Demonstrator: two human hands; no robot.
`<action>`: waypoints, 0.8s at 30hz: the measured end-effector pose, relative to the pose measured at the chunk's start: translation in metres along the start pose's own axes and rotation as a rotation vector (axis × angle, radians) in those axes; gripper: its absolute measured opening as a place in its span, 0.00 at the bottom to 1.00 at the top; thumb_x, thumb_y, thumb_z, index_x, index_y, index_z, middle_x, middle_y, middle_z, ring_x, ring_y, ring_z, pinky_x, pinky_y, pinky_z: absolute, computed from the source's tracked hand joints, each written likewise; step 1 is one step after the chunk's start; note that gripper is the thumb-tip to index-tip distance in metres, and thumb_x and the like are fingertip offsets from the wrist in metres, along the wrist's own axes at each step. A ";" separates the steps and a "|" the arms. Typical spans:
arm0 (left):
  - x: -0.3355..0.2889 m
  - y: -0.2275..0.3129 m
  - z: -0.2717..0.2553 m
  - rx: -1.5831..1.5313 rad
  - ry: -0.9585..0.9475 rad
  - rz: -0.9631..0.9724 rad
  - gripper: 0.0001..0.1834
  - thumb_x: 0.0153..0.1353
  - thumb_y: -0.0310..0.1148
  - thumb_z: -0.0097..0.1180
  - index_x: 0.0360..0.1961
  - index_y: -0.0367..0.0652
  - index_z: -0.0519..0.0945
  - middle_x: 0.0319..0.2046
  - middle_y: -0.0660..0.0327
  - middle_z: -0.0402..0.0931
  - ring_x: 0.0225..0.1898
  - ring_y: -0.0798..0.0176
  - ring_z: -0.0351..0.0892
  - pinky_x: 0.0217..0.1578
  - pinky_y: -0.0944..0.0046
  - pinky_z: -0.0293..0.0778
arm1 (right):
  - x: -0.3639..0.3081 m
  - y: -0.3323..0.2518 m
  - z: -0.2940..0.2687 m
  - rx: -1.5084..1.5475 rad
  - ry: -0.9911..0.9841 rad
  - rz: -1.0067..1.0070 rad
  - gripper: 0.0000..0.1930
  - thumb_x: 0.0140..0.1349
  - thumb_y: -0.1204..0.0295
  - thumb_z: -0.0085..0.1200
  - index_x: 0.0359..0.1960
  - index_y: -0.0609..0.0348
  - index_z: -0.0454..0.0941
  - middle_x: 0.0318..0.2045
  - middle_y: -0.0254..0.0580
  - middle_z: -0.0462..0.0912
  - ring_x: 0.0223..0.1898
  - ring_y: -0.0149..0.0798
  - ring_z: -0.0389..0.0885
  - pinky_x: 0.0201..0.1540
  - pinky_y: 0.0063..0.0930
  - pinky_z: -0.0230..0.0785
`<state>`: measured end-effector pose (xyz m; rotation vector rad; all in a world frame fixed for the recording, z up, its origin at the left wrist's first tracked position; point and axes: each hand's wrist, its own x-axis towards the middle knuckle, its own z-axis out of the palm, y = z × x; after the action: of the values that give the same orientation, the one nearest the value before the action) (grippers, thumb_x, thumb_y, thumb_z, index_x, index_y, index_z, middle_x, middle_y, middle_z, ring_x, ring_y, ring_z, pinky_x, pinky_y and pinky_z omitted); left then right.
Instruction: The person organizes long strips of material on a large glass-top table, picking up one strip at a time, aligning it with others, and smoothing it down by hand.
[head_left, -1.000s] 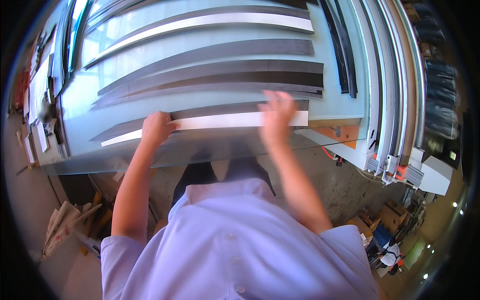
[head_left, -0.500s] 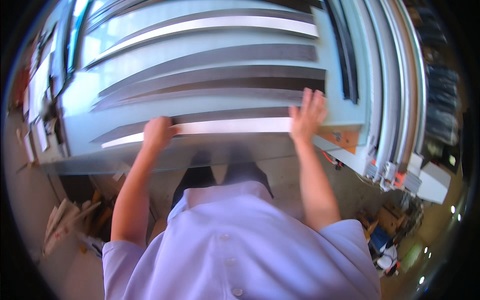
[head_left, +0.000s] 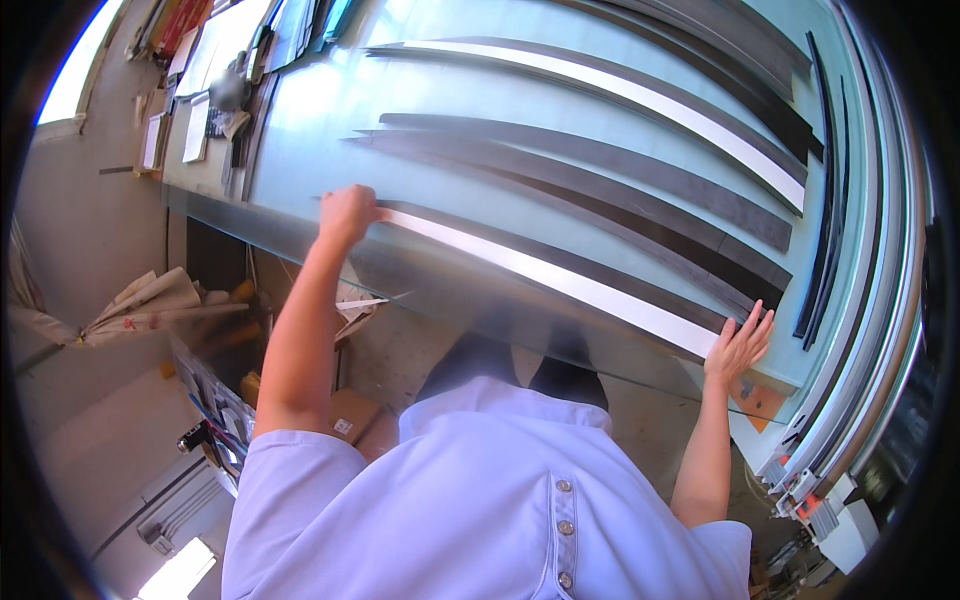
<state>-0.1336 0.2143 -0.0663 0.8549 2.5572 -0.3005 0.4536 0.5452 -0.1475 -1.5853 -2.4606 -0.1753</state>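
Along the near edge of a glass-topped table lies a long, thin dark grey strip with a white face (head_left: 560, 284). My left hand (head_left: 348, 214) is closed over the strip near its left end, thumb along the near side; its fingertips are hidden. At the right end my right hand (head_left: 738, 348) lies with fingers spread, the palm side touching the strip's end and the fingertips close to the neighbouring dark strips. Behind lie several flat dark grey strips (head_left: 600, 170), roughly side by side, and another white-faced strip (head_left: 640, 95).
The table's glass edge (head_left: 260, 232) runs just in front of me. Two narrow black strips (head_left: 822, 220) lie crosswise at the right, beside long metal rails (head_left: 893, 300). Papers (head_left: 197, 130) and tools lie at the far left. A cardboard box (head_left: 352, 418) and folded cloth (head_left: 150, 310) are below.
The view has turned to the left, so the table slants. My left hand has moved along the strip toward its left end. My right hand stays at the right end.
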 end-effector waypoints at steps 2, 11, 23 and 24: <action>0.008 -0.020 -0.005 -0.046 0.005 0.008 0.17 0.50 0.49 0.71 0.29 0.46 0.87 0.25 0.58 0.84 0.34 0.50 0.83 0.47 0.52 0.66 | 0.000 0.005 0.003 -0.002 0.008 -0.001 0.32 0.74 0.51 0.41 0.78 0.42 0.55 0.77 0.47 0.52 0.78 0.54 0.49 0.74 0.62 0.38; 0.021 -0.039 -0.018 -0.152 -0.121 0.033 0.19 0.49 0.47 0.71 0.25 0.39 0.84 0.25 0.50 0.82 0.32 0.44 0.81 0.38 0.51 0.72 | -0.001 0.003 0.003 -0.030 0.002 -0.007 0.32 0.75 0.49 0.38 0.77 0.42 0.56 0.77 0.47 0.54 0.77 0.54 0.51 0.73 0.63 0.43; 0.023 -0.033 -0.025 -0.072 -0.172 0.070 0.18 0.53 0.46 0.71 0.26 0.41 0.85 0.29 0.51 0.84 0.37 0.44 0.82 0.40 0.50 0.73 | 0.001 0.000 -0.002 -0.016 0.022 -0.031 0.32 0.75 0.49 0.37 0.78 0.44 0.54 0.78 0.48 0.52 0.77 0.53 0.50 0.73 0.62 0.42; 0.022 -0.034 -0.025 -0.005 -0.113 0.090 0.18 0.53 0.46 0.71 0.26 0.40 0.83 0.27 0.52 0.83 0.33 0.47 0.82 0.37 0.51 0.74 | 0.001 0.000 -0.001 -0.016 0.031 -0.025 0.33 0.75 0.49 0.37 0.78 0.44 0.53 0.78 0.48 0.51 0.77 0.53 0.50 0.73 0.63 0.42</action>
<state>-0.1783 0.2074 -0.0523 0.9219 2.4069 -0.3053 0.4533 0.5457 -0.1465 -1.5466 -2.4622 -0.2224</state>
